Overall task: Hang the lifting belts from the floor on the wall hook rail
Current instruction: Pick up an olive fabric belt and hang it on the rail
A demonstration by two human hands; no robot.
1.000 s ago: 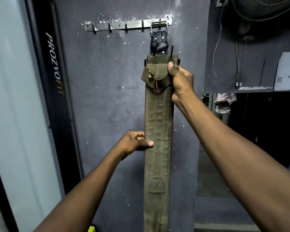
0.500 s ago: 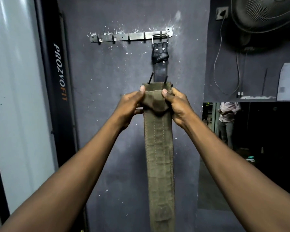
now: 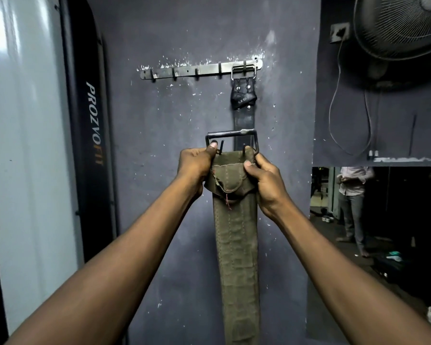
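Both arms reach forward and up from the bottom corners of the view, the hands meeting at the top end of an olive canvas lifting belt [image 3: 235, 245] held against the dark grey wall [image 3: 164, 145]. The left hand [image 3: 194, 168] clasps the belt's upper left edge, its thumb pressed up beside the buckle [image 3: 230, 140]; the right hand [image 3: 265, 180] clasps the upper right edge, thumb laid across the folded end and fingers wrapped behind. The belt is worn and creased, with rows of stitching running down its length and a frayed folded flap near the top showing a loose red thread. Its dark metal frame buckle stands above the hands, two prongs sticking up from the fabric. From the grip the strap hangs straight down and runs out of the bottom of the view. The buckle sits well below the metal hook rail [image 3: 199, 69], not on any hook. A black leather belt [image 3: 243, 105] already hangs by its silver buckle from the rail's right end, directly behind and above the olive belt's buckle.
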